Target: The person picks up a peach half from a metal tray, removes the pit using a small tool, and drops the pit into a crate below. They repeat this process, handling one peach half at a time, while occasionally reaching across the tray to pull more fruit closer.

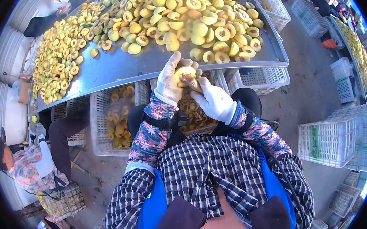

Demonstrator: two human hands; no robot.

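Metal desk (pixel 122 70) with fruit heap (pixel 194 4): left fingers (pixel 173 62) hold a cut fruit (pixel 179 75), right fingers (pixel 205 87), grip unclear, meet its centre, apparently pitting, calling next for steady support.

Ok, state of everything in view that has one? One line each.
Held fruit: cut open
Left hand: gloved, closed around held fruit
Right hand: gloved, at fruit's cut face; grip unclear
Fruit pile: many halved, cut faces showing
Metal table: partly bare
Left crate under table: holds fruit
Co-worker: seated
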